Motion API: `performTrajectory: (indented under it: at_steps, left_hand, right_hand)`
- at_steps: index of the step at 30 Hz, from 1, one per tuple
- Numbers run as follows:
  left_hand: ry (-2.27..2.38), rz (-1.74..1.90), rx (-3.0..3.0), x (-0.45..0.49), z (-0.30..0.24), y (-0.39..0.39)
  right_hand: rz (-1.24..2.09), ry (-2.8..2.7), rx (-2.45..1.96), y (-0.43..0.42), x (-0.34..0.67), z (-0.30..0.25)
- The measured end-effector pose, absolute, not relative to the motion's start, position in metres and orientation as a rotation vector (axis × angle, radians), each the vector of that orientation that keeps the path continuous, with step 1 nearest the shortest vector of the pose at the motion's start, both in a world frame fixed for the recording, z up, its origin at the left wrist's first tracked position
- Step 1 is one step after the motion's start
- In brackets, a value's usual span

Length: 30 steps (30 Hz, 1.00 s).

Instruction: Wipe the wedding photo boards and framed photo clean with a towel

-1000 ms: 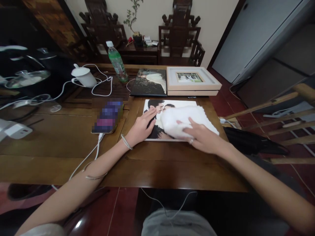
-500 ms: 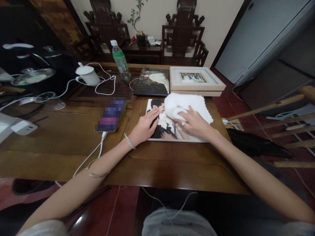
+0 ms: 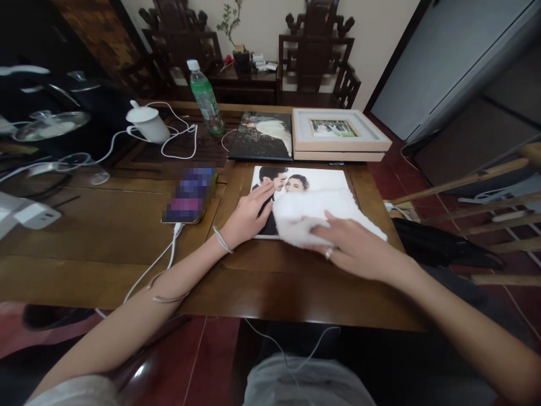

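Note:
A flat photo print of a couple lies on the wooden table in front of me. My left hand rests flat on the print's left edge, fingers stretched out. My right hand presses a white fluffy cloth onto the print's near half, fingers wrapped over the cloth. The cloth hides the lower part of the picture.
Behind the print lie a dark photo album and a white framed picture. A phone on a white cable sits to the left, with a white kettle and a green bottle further back. Dark wooden chairs stand against the wall.
My right hand dragged the cloth from the print's far edge back to its near edge, uncovering the two faces. My left hand stayed on the print's left side.

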<state>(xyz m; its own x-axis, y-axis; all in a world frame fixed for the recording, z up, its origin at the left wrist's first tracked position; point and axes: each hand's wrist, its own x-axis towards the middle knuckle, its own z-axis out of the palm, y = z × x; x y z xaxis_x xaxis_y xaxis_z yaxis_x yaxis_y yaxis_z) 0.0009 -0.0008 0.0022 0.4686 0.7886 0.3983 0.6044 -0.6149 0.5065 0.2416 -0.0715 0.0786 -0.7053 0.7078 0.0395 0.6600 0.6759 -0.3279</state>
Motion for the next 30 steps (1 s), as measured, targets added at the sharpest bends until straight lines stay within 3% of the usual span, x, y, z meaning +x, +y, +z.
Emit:
performTrajectory:
  at_steps: [7,12,22,26,30]
  left_hand:
    - [1.183,0.891,2.422,0.001,0.001,-0.001]
    - [1.194,0.900,2.420,0.001,0.001,-0.002]
    - [1.188,0.900,2.439,0.001,0.000,0.000]
    - [1.202,0.886,2.442,0.001,0.001,0.000]
    - [1.214,0.873,2.429,0.001,0.002,-0.001]
  right_hand:
    - [0.482,-2.505,-1.163,0.025,0.234,0.074]
    - [0.450,-2.391,-1.201,0.047,0.221,0.066]
    - [0.317,-2.570,-1.166,-0.058,0.225,0.058]
    - [0.517,-2.695,-1.084,-0.101,0.239,0.078]
    - [0.776,-2.728,-1.108,-0.090,0.256,0.099]
